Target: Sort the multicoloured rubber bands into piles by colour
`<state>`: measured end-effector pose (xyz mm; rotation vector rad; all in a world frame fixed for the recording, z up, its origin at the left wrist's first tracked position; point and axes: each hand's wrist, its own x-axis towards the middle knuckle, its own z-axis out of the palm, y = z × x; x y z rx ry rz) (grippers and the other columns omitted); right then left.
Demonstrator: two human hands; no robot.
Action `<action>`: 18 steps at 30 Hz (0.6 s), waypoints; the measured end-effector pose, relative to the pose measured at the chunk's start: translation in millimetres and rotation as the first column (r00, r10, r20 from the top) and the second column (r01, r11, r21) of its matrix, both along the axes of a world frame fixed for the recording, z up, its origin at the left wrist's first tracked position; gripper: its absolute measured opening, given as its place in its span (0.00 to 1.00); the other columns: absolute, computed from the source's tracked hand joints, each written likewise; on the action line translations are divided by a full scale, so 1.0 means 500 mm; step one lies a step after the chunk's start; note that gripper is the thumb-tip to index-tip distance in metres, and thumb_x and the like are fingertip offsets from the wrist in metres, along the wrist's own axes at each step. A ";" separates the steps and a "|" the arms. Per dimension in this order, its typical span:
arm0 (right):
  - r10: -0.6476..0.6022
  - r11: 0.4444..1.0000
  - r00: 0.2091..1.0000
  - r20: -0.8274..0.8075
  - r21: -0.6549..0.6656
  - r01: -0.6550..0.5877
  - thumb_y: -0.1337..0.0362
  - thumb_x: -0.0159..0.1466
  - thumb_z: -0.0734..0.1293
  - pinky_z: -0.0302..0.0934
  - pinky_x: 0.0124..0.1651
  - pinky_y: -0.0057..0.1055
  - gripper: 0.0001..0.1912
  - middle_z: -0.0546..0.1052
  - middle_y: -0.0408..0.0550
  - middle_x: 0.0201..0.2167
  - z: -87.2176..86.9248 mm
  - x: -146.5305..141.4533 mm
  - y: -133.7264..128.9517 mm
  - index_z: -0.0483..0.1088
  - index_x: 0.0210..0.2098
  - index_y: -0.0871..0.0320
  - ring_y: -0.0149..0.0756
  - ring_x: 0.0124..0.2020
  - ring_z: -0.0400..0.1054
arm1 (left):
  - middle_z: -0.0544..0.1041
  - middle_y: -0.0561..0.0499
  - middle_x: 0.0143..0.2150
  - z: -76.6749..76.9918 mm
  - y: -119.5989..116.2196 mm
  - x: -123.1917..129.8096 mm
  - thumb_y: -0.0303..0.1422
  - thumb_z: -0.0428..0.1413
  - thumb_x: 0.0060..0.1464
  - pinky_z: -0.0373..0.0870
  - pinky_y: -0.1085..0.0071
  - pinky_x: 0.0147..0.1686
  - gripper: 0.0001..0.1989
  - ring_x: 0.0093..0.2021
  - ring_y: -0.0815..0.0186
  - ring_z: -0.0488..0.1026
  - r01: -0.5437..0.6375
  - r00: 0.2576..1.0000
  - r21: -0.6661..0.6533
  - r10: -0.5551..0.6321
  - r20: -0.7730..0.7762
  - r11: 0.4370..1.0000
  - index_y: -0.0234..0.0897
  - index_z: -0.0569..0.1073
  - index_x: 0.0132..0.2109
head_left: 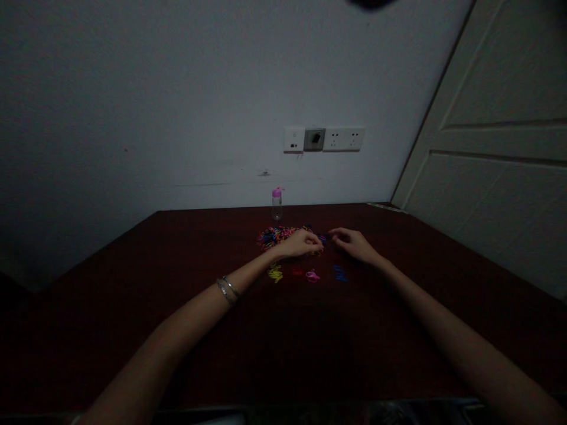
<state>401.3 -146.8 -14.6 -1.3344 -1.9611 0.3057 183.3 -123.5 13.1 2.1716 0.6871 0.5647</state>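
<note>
A mixed heap of small colourful loops, which look like rubber bands (272,236), lies on the dark red table. My left hand (301,242) rests over the heap's right part, its fingers curled together; whatever is in them is too small to make out. Just right of the heap, my right hand (353,244) has its thumb and fingers drawn together, and I cannot see what they pinch. Nearer me are separate groups of one colour: yellow bands (275,273), dim red bands (296,270), pink bands (312,275) and blue bands (339,273).
Behind the heap stands a clear bottle (277,209) with a pink lid. The table (292,336) runs back to a pale wall with sockets (343,140). A white panelled door (496,159) is at the right. Light is dim.
</note>
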 end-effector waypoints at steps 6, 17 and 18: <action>0.023 1.000 0.998 0.060 -0.010 -0.023 0.63 0.59 0.60 0.62 0.41 0.31 0.13 0.76 0.48 0.37 -0.007 -0.002 0.004 0.71 0.40 0.59 0.36 0.36 0.69 | 0.62 0.56 0.15 -0.004 0.110 -0.147 0.40 0.50 0.49 0.48 0.77 0.18 0.17 0.17 0.75 0.55 -0.528 0.804 -0.098 0.534 0.260 0.843 0.28 0.73 0.30; 0.009 0.998 0.964 0.266 0.050 -0.023 0.68 0.57 0.62 0.59 0.49 0.37 0.14 0.72 0.51 0.42 -0.029 -0.018 0.029 0.70 0.43 0.56 0.40 0.44 0.65 | 0.56 0.59 0.12 -0.069 0.166 -0.282 0.41 0.48 0.49 0.44 0.77 0.15 0.16 0.13 0.76 0.50 -0.703 0.586 -0.278 0.754 0.296 0.655 0.30 0.71 0.30; 0.001 0.998 0.963 0.271 0.054 -0.016 0.68 0.57 0.62 0.59 0.49 0.37 0.14 0.72 0.51 0.42 -0.029 -0.019 0.029 0.70 0.43 0.55 0.40 0.44 0.65 | 0.55 0.59 0.12 -0.069 0.166 -0.279 0.41 0.48 0.49 0.44 0.77 0.16 0.16 0.13 0.76 0.50 -0.702 0.594 -0.267 0.750 0.292 0.660 0.30 0.71 0.30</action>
